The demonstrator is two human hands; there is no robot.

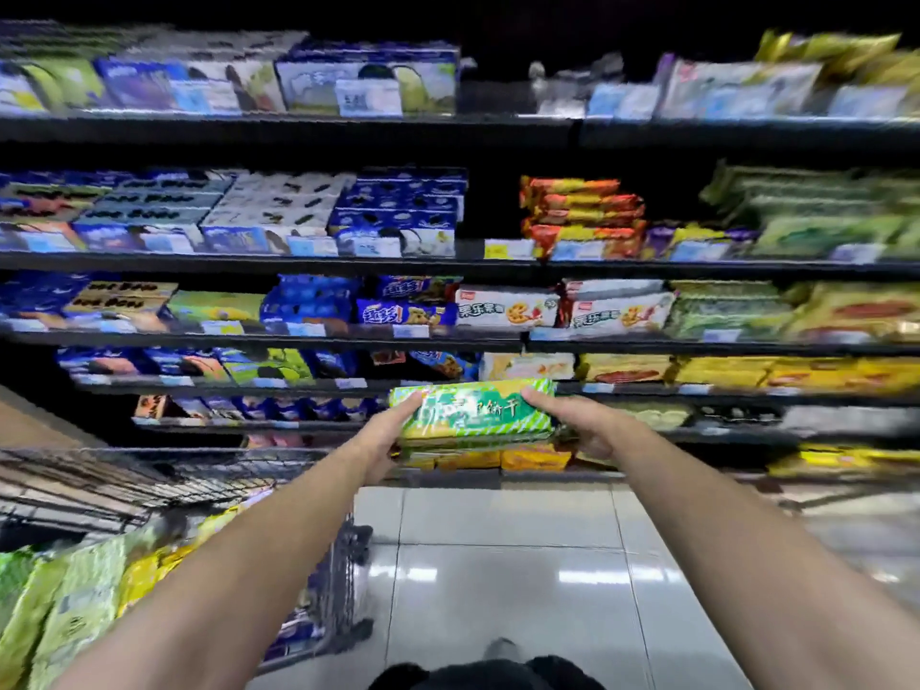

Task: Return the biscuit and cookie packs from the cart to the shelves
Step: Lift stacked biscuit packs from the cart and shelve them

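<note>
My left hand (393,433) and right hand (572,423) grip the ends of a green biscuit pack (478,413), held in front of the lower shelves (697,390), away from the cart (99,483). Next, I reckon, it needs sliding into its matching row.

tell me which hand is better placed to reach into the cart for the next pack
Probably the left. The cart sits low on the left, under that arm. Both the left hand and right hand grip the green pack; the right would have to cross over.
</note>
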